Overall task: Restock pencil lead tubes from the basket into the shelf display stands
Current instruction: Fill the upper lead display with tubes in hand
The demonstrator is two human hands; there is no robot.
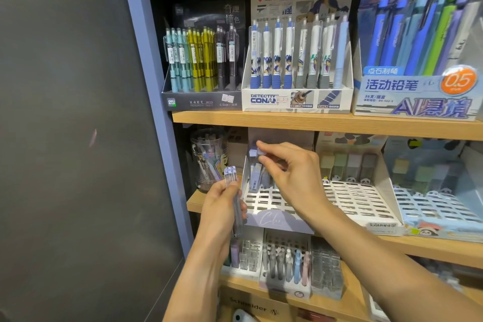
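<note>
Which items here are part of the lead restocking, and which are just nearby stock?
Job:
left hand gripping spare lead tubes
right hand pinching one lead tube
slotted display stand

Nearby:
mechanical pencil boxes
clear tub
panda stand

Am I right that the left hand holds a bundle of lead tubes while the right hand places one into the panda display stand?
Not quite: the head view shows the right hand placing a tube into the lilac stand, left of the panda stand. The left hand does hold a bundle of lead tubes.

White pen box [296,99] — "DETECTIVE CONAN" (header "0.5mm"); dark box [202,102] — "deli".
</note>
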